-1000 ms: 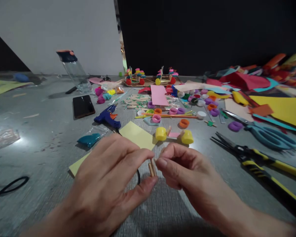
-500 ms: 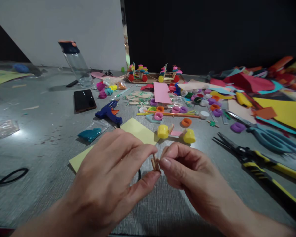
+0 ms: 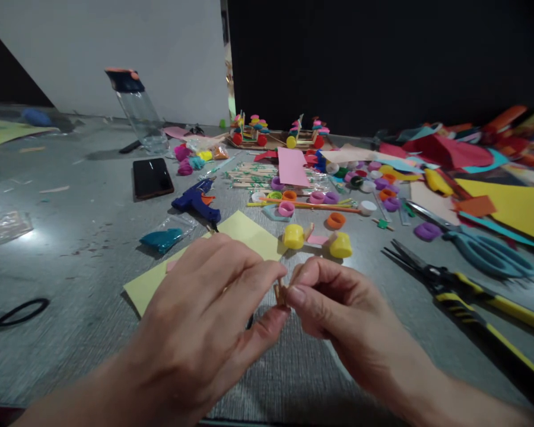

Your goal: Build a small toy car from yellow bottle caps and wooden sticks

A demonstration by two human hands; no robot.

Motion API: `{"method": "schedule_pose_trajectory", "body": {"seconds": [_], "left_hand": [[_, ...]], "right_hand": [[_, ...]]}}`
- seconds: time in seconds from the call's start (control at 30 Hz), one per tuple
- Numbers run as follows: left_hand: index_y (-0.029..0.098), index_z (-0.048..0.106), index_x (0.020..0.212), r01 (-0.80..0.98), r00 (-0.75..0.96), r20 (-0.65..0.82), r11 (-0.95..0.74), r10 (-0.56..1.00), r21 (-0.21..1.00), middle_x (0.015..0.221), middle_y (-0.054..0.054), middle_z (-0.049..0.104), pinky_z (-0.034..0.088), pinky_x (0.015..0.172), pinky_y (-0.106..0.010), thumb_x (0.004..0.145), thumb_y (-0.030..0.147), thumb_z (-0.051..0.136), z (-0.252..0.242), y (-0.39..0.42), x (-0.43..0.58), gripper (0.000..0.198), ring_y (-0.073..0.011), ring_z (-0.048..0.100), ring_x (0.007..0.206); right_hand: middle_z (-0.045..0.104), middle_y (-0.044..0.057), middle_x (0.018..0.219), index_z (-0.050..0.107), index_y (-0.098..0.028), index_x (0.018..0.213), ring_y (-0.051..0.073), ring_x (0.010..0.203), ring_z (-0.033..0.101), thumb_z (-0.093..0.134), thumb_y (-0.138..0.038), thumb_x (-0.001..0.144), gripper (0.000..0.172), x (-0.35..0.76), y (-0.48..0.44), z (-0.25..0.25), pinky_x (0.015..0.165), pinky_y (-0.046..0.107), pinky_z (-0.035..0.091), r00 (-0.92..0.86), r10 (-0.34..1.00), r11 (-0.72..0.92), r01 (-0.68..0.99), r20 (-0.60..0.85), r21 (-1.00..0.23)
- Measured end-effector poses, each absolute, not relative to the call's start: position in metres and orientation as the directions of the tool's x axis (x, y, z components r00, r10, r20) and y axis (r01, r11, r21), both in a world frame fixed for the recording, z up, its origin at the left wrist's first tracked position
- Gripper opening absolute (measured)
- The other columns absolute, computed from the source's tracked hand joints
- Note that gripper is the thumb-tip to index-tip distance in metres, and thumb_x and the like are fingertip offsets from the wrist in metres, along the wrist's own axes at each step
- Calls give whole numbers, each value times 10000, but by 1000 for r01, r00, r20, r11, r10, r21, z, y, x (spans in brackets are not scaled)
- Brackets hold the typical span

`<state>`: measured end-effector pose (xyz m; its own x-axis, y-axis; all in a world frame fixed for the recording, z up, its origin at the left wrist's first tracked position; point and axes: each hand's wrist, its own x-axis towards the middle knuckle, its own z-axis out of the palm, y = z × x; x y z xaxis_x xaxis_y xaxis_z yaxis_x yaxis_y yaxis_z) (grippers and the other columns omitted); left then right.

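Note:
Between my two hands are small pieces of wooden stick, held just above the grey table. My left hand pinches them from the left, between index finger and thumb. From the right, the thumb and index finger of my right hand close on the same pieces. How the pieces join is too small to make out. Just beyond my fingers lies a part with yellow caps at both ends and a pink strip between. A pale yellow paper sheet lies partly under my left hand.
A blue glue gun, a phone and a bottle stand or lie to the left. Long-nose pliers and scissors lie to the right. Coloured bottle caps are scattered ahead, with small toy vehicles behind.
Both hands keep their pinch on the stick pieces. My left fingers have shifted very slightly to the right, nearer the right fingertips. The table items lie as before.

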<state>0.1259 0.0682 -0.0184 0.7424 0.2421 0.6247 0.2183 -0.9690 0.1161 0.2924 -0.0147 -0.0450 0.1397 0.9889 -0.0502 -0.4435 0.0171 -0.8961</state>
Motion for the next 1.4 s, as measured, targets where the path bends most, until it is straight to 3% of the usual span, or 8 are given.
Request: {"method": "schedule_pose_trajectory", "body": {"seconds": [0.37, 0.7, 0.83, 0.93, 1.13, 1.4], "left_hand": [[141, 578, 1175, 182, 773, 600, -978, 207, 102, 939, -58, 652, 466, 758, -397, 935, 162, 596, -19, 70, 126, 242, -233, 600, 867], [167, 573, 1139, 186, 784, 577, -973, 229, 134, 966, -59, 632, 441, 784, -406, 941, 179, 591, -19, 70, 125, 199, -241, 568, 904], [163, 597, 1155, 161, 798, 575, -983, 180, 85, 950, -42, 637, 408, 805, -415, 941, 194, 603, -18, 74, 126, 215, -233, 569, 886], [142, 621, 1142, 99, 825, 556, -995, 100, 32, 924, -46, 645, 394, 795, -406, 935, 179, 610, -18, 77, 128, 210, -240, 567, 901], [165, 621, 1139, 44, 846, 528, -996, 77, 75, 932, -47, 653, 384, 823, -393, 943, 160, 587, -16, 81, 129, 199, -242, 558, 947], [187, 596, 1214, 14, 860, 503, -991, 79, 133, 949, -41, 665, 421, 844, -380, 924, 138, 622, -14, 86, 125, 295, -226, 586, 949]], "right_hand": [[488, -80, 593, 644, -193, 703, 53, 498, 299, 837, -309, 792, 243, 296, -14, -46, 490, 195, 302, 129, 991, 17, -401, -38, -916], [440, -72, 609, 628, -199, 748, 72, 515, 275, 785, -385, 850, 263, 301, -16, -52, 467, 229, 221, 88, 995, -4, -359, -38, -933], [418, -58, 613, 637, -200, 783, 88, 549, 289, 677, -441, 939, 289, 311, -17, -55, 481, 243, 215, 78, 995, -38, -320, -66, -947], [444, -58, 633, 681, -206, 818, 81, 551, 296, 733, -399, 903, 217, 315, -16, -54, 482, 235, 231, 82, 995, -22, -309, -50, -951], [597, -42, 742, 735, -231, 847, 61, 541, 379, 793, -298, 851, 89, 317, -14, -52, 496, 214, 310, 54, 999, 14, -351, -5, -936], [665, -37, 773, 729, -209, 816, 71, 678, 577, 836, -219, 799, 109, 316, -12, -47, 650, 192, 456, -22, 1000, -17, -427, -9, -904]]}}
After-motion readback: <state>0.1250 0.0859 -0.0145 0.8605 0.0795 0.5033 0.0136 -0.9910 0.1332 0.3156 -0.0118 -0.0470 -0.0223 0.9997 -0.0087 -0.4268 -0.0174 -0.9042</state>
